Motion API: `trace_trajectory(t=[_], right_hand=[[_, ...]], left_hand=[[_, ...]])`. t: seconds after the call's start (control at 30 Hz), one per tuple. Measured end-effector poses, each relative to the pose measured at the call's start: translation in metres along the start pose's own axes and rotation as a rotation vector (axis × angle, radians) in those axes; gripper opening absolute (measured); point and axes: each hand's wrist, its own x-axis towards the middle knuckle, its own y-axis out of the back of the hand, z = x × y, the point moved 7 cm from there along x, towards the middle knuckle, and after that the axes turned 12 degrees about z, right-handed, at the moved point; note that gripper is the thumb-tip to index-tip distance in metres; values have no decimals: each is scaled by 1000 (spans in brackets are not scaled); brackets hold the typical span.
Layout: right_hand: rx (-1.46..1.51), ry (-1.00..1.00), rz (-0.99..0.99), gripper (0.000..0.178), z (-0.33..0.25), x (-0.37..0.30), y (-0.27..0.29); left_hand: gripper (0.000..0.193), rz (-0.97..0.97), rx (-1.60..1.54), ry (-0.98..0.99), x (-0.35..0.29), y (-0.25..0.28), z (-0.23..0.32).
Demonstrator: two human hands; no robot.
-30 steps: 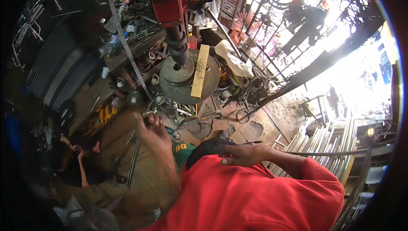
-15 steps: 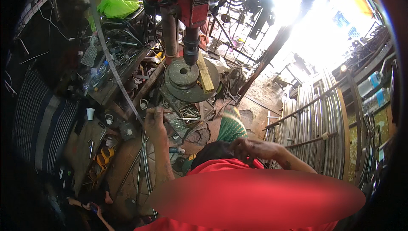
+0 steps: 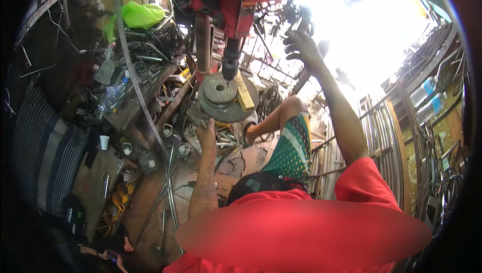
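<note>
A red drill press [image 3: 238,19] stands in front of me, its dark chuck [image 3: 231,64] lowered close over a round, stepped metal disc [image 3: 219,89]. The disc lies on the wider round press table [image 3: 221,113], beside a yellowish wooden block [image 3: 244,93]. My left hand [image 3: 206,133] is at the near edge of the press table, fingers drawn together; whatever is between them is hidden. My right hand [image 3: 304,52] is raised to the right of the press, fingers apart, with nothing seen in it against the bright background.
Below the table sits a tray [image 3: 226,145] of loose metal pieces. Several plastic jugs [image 3: 148,161] and long thin rods [image 3: 168,192] are on the left. Metal tubes [image 3: 384,142] lie stacked at right. My bent leg [image 3: 273,122] extends toward the press. Another person's hands [image 3: 113,256] show at lower left.
My right hand has gone from near my waist up and outward beside the press. My left hand has moved right to the table's edge. My bare leg has come into view.
</note>
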Motion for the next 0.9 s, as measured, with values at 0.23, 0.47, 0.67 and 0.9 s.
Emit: trace_trajectory(t=[0.23, 0.47, 0.67, 0.9], right_hand=[[-453, -79, 29, 55, 158, 67, -58], [-1061, 273, 20, 35, 31, 40, 20], [-1265, 645, 173, 22, -108, 95, 11], [-1718, 1059, 106, 13, -146, 153, -30]], left_hand=[[33, 56, 16, -58, 17, -20, -10], [24, -23, -39, 43, 1, -34, -5], [39, 44, 103, -24, 8, -36, -24], [44, 50, 116, 63, 14, -38, -63]])
